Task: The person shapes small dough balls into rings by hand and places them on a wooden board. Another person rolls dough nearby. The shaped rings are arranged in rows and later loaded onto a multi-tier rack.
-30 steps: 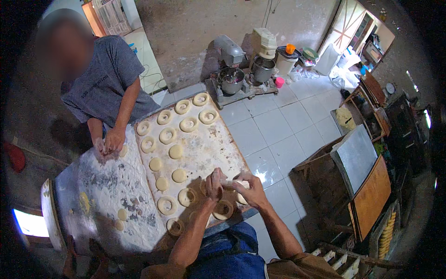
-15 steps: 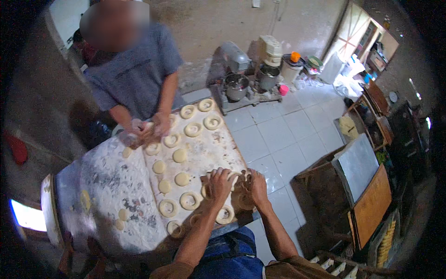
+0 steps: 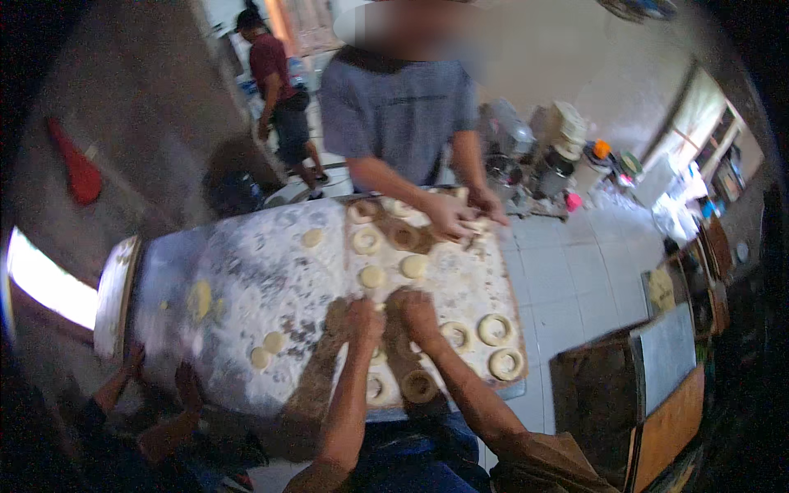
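My left hand (image 3: 366, 322), fingers curled downward, is over the floured board (image 3: 460, 287), with a sliver of a pale dough disc (image 3: 380, 306) showing at its fingertips. Close beside it on the right is my right hand (image 3: 417, 316), also curled down; my fingers hide whatever is under them. Just beyond my hands lie two flat dough discs (image 3: 414, 265). Dough rings sit to the right of my right forearm, among them one ring (image 3: 496, 329) near the board's right edge. Another ring (image 3: 419, 385) lies in shadow between my forearms.
Across the table a person in a grey shirt (image 3: 403, 115) works over the board's far side with both hands (image 3: 460, 218). Another person's hands (image 3: 187, 386) rest at the table's near left. Floured metal tabletop (image 3: 230, 279) extends left, bearing small dough pieces (image 3: 274, 342). Mixers (image 3: 559, 144) stand behind.
Both my hands have left a dough ring at the board's right and moved left over the discs. The view has swung left; the person opposite has reached toward the board's far right.
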Demonstrator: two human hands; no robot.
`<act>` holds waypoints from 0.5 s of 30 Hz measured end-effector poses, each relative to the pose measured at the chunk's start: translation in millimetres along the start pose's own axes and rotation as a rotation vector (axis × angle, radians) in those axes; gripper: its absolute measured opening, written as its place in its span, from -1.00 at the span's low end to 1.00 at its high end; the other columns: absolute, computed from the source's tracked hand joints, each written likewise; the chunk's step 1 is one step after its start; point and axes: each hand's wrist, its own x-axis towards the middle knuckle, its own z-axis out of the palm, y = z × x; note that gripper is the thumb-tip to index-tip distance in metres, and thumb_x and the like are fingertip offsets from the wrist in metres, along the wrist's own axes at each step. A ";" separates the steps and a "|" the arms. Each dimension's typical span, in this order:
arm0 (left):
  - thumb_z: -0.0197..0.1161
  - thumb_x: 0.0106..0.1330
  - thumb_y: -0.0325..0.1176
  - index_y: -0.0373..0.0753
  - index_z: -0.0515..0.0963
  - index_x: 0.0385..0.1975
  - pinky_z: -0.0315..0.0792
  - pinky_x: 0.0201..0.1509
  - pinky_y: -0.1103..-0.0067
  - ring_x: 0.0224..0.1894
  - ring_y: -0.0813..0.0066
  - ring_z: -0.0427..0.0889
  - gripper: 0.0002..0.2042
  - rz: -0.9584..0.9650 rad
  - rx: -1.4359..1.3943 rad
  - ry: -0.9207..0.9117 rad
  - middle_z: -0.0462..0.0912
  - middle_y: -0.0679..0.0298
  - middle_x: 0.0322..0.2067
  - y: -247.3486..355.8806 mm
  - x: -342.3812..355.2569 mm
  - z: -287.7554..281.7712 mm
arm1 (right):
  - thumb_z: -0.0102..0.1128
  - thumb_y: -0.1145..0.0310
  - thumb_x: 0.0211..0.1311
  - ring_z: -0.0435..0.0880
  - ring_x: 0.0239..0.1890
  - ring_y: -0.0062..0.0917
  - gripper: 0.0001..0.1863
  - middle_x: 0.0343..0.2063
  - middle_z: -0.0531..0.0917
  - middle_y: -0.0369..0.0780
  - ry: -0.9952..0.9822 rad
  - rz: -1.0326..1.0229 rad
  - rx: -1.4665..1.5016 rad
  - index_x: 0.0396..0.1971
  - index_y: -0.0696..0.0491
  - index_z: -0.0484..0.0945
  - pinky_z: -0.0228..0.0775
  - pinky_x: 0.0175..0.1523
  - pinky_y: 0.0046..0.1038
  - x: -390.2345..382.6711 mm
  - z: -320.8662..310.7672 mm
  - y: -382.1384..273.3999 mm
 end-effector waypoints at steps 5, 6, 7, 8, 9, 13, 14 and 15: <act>0.50 -0.02 -0.33 -0.36 0.52 -0.12 0.47 0.02 0.33 -0.12 0.11 0.62 -0.53 -0.069 -0.767 0.065 0.63 0.04 -0.22 -37.9 -20.1 -1.6 | 0.44 0.19 -0.15 0.59 -0.32 -0.10 -0.72 -0.48 0.63 -0.07 -0.030 0.146 0.311 -0.52 0.06 0.61 0.43 -0.18 -0.15 8.4 -33.0 19.0; 0.49 -0.02 -0.35 -0.36 0.53 -0.13 0.47 0.03 0.33 -0.12 0.11 0.62 -0.55 -0.047 -0.722 0.176 0.63 0.05 -0.21 -58.3 -34.7 -10.4 | 0.44 0.25 -0.16 0.60 -0.35 -0.07 -0.71 -0.52 0.61 -0.05 -0.006 0.095 0.301 -0.48 0.09 0.57 0.43 -0.22 -0.12 8.4 -44.5 8.7; 0.48 -0.01 -0.37 -0.37 0.54 -0.14 0.47 0.04 0.34 -0.11 0.11 0.62 -0.57 -0.019 -0.677 0.275 0.63 0.05 -0.21 -85.1 -53.8 -16.8 | 0.43 0.27 -0.13 0.61 -0.36 -0.06 -0.71 -0.52 0.62 -0.05 -0.049 0.168 0.350 -0.45 0.10 0.55 0.43 -0.24 -0.12 7.3 -50.5 4.3; 0.48 0.00 -0.39 -0.37 0.55 -0.15 0.46 0.05 0.34 -0.11 0.12 0.62 -0.59 0.008 -0.630 0.369 0.63 0.05 -0.21 -115.2 -75.2 -20.5 | 0.42 0.29 -0.11 0.62 -0.37 -0.06 -0.71 -0.51 0.63 -0.05 -0.094 0.246 0.395 -0.43 0.10 0.53 0.44 -0.25 -0.12 5.1 -54.0 0.0; 0.44 0.02 -0.43 -0.37 0.58 -0.21 0.46 0.06 0.34 -0.11 0.12 0.62 -0.68 0.017 -0.595 0.412 0.64 0.07 -0.22 -155.0 -95.7 -19.3 | 0.41 0.31 -0.09 0.63 -0.38 -0.06 -0.70 -0.50 0.63 -0.04 -0.142 0.314 0.448 -0.40 0.11 0.52 0.44 -0.26 -0.12 7.4 -56.8 -11.5; 0.39 0.08 -0.44 -0.32 0.61 -0.24 0.40 0.10 0.23 -0.04 0.04 0.59 -0.76 -0.307 -0.494 0.385 0.64 0.03 -0.26 -235.6 -153.6 -49.1 | 0.42 0.36 0.00 0.68 -0.37 -0.10 -0.70 -0.44 0.67 -0.03 -0.138 0.266 0.665 -0.32 0.11 0.49 0.49 -0.27 -0.22 27.7 -92.9 -92.7; 0.40 0.08 -0.42 -0.30 0.61 -0.24 0.37 0.13 0.19 -0.02 0.02 0.56 -0.75 -0.300 -0.322 0.394 0.63 0.03 -0.25 -237.0 -157.4 -59.3 | 0.44 0.36 -0.01 0.69 -0.35 -0.15 -0.67 -0.45 0.67 -0.04 -0.162 0.196 0.735 -0.26 0.10 0.52 0.49 -0.26 -0.26 30.3 -79.8 -107.3; 0.41 0.07 -0.40 -0.29 0.61 -0.24 0.33 0.16 0.14 0.01 -0.01 0.53 -0.75 -0.290 -0.148 0.404 0.61 0.02 -0.24 -239.3 -160.2 -69.1 | 0.47 0.37 -0.01 0.67 -0.33 -0.49 -0.63 -0.40 0.68 -0.08 -0.256 0.157 0.741 -0.23 0.15 0.51 0.49 -0.26 -0.37 36.4 -67.0 -125.9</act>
